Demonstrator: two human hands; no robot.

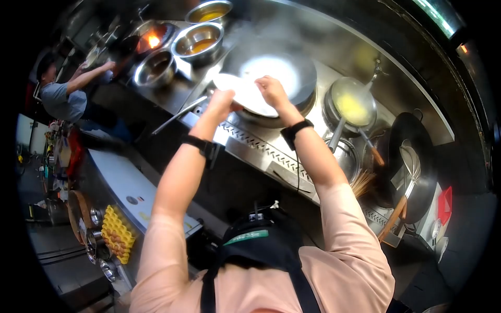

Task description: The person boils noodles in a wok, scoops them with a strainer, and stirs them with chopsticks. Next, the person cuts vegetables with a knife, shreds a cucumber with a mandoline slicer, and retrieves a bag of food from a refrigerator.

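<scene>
Nearest the body, the left hand point(222, 100) and right hand point(271, 89) are closed on opposite rims of a white plate point(241, 91), held tilted over the near edge of a steaming wok point(276, 73). Beyond, steel bowls point(198, 41) are crowded against it.

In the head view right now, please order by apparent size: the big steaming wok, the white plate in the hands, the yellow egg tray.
1. Big steaming steel wok.
2. White plate, held at the wok's rim by left hand and right hand.
3. Yellow egg tray, though it looks close to the plate; lens distortion at the edge makes this unsure.
</scene>
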